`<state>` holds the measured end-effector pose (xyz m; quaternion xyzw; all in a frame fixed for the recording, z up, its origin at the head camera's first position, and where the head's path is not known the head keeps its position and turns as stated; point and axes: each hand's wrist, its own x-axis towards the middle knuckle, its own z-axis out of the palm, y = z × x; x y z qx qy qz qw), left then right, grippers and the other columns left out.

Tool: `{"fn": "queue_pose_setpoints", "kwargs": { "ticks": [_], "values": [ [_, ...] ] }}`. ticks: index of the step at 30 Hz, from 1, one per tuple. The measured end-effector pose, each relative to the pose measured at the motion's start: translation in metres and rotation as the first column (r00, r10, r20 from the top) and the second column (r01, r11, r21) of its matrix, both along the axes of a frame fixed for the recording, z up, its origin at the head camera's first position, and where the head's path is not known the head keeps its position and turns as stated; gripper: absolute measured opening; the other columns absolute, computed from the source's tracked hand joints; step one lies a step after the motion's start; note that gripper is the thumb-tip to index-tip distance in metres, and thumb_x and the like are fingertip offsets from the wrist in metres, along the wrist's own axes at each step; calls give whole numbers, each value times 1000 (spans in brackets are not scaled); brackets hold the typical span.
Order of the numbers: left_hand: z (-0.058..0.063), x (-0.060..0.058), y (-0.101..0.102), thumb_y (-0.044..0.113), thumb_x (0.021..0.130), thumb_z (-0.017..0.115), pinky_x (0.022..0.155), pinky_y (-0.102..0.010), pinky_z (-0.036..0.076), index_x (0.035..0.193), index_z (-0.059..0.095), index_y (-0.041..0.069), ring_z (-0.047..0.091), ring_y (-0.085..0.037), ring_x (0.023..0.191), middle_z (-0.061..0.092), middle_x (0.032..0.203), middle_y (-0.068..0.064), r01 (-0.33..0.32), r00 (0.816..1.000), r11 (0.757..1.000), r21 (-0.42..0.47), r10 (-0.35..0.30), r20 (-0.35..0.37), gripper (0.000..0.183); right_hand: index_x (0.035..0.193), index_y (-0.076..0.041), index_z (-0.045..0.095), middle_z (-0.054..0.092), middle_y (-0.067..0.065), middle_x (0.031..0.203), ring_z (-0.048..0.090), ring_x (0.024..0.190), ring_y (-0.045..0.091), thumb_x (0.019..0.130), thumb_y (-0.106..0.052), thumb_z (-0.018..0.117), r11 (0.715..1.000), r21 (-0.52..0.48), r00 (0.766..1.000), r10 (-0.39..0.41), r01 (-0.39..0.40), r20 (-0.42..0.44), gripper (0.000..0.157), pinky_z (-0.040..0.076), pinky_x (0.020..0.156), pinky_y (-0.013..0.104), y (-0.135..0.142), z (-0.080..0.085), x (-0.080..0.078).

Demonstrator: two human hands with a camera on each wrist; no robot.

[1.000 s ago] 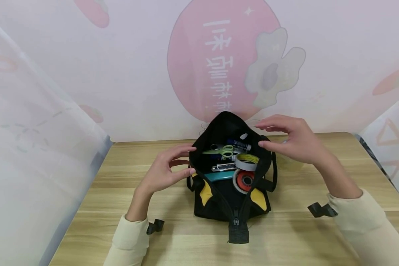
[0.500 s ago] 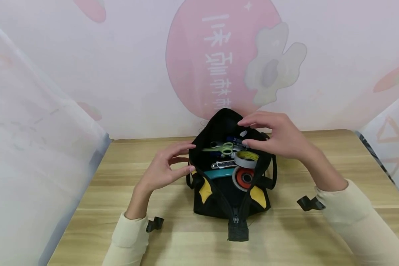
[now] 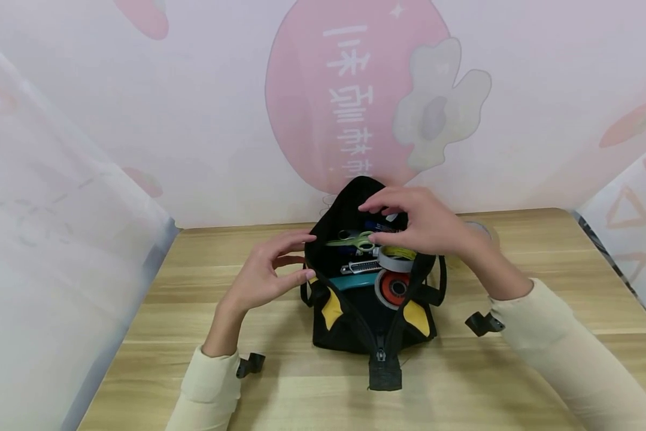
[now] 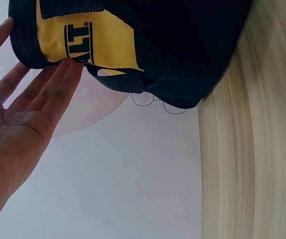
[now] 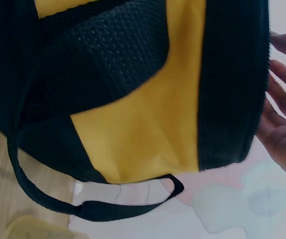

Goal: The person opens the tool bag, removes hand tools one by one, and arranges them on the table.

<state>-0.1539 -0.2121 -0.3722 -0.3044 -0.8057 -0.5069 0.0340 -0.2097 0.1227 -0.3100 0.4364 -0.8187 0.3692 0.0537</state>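
My left hand (image 3: pixel 266 263), fingers extended, touches the rim of the black bag (image 3: pixel 337 335) on the worktop (image 3: pixel 301 395), apparently to steady its mouth, while my right hand (image 3: pixel 427 220), fingers parted, hovers by the green scissors (image 3: pixel 363 241) inside.

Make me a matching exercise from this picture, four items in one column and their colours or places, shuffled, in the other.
Column one
1. Scissors
2. Bag
3. Left hand
4. Right hand

Column two
A. Black and yellow
B. Over the bag's opening
C. Light green
D. At the bag's left rim

Pairs: 1-C, 2-A, 3-D, 4-B
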Motion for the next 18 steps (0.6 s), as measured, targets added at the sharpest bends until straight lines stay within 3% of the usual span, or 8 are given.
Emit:
{"fn": "queue_pose_setpoints", "kwargs": {
  "ticks": [6,18],
  "values": [
    [-1,0,0,1,90,84,101,-38,65,145,64,6,71,-30,127,66,148,-12,1,1000,1000,-2,-1,-6,58,134,-10,73,74,6,134,71,115,21,92,-17,86,998,58,999,13,-15,37,45,63,101,48,-9,-8,-2],
    [-1,1,-1,0,90,84,100,-37,65,145,64,6,71,-31,126,66,147,-12,15,1000,1000,7,-15,-15,58,135,-13,73,75,7,129,70,114,23,93,-23,85,991,135,998,6,-15,64,45,59,92,45,-23,-21,-9]
  ]
}}
